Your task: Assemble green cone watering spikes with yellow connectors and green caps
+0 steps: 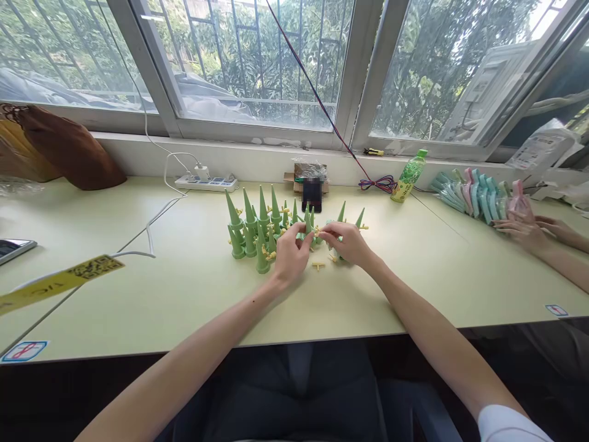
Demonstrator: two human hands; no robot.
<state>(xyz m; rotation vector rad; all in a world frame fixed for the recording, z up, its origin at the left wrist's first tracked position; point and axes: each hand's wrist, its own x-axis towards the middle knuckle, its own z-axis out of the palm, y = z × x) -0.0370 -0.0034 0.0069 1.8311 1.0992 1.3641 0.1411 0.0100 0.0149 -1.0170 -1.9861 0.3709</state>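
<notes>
My left hand (293,253) is closed around a green plastic cone (308,221), which stands pointing upward in its fingers. Right beside it, my right hand (348,242) pinches a small yellow plastic piece (317,231) against the cone's side. Several more green cones (249,212) stand upright in a cluster to the left, some with yellow pieces attached. Behind my right hand, two cone tips (359,218) show, their lower parts partly hidden. A loose yellow T-shaped piece (318,266) lies on the table just below my hands.
At the back are a power strip (207,183), a phone (311,195), a cable bundle (378,183) and a green bottle (409,176). Another person's hands (519,228) touch pastel bagged items (483,193) at right. A yellow tag (64,282) on a white cord hangs at left.
</notes>
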